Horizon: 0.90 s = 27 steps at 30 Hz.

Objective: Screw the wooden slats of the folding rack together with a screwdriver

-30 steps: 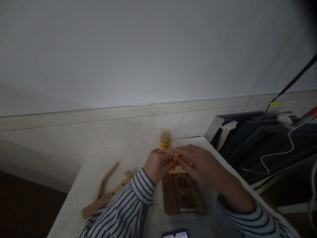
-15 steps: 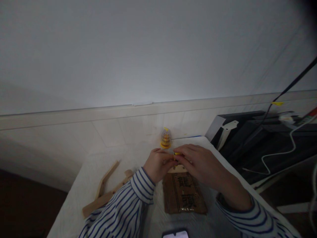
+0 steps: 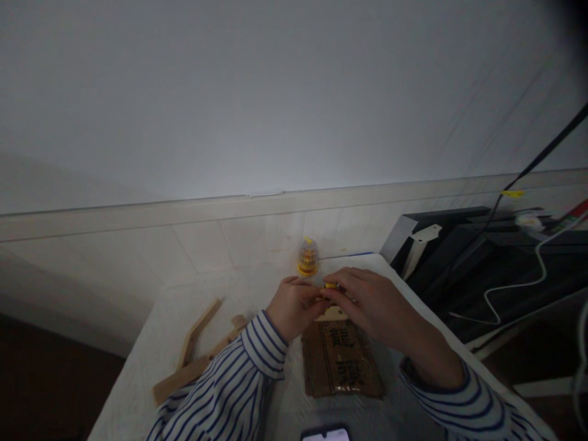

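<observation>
Okay so, one small yellow piece [image 3: 331, 285] is pinched between the thumb and fingers of the right hand [image 3: 367, 300], held over the white-covered worktop [image 3: 154, 349] toward its far edge. Its visible part is turned roughly crosswise, along that edge; which end's the tip can't be made out. On the left hand [image 3: 294, 306], thumb and fingers are pressed together right beside it, grip contents hidden. Also spotted: one flat brown lettered packet [image 3: 342, 361], one clear yellow-based dome [image 3: 307, 257] by the far edge, and at least two tan wooden bars [image 3: 181, 378] near the left edge.
</observation>
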{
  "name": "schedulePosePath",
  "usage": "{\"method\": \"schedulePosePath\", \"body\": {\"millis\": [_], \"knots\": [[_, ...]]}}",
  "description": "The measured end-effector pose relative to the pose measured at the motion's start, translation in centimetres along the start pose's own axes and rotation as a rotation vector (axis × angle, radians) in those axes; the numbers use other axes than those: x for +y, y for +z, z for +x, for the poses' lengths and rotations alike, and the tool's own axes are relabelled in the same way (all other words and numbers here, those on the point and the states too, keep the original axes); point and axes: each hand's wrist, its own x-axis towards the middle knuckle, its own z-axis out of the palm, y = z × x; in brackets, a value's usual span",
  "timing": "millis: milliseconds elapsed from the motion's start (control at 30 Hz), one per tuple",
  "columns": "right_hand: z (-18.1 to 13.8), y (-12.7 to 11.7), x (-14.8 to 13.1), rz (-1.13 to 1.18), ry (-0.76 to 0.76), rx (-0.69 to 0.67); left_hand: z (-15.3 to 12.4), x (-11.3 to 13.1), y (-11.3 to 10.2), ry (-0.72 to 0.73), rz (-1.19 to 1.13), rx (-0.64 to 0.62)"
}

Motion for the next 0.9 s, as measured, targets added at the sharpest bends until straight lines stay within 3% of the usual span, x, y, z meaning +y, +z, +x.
{"method": "schedulePosePath", "body": {"millis": [233, 467, 900], "knots": [[0.03, 0.15, -0.17, -0.016, 0.002, -0.006, 0.05, 0.48, -0.1, -0.104, -0.013, 0.06], [-0.22, -0.08, -0.22, 0.027, -0.035, 0.045, 0.02, 0.38, -0.19, -0.1, -0.023, 0.05], [-0.13, -0.09, -0.18, 0.007, -0.041, -0.007, 0.06, 0.49, -0.36, -0.069, 0.0, 0.01]]}}
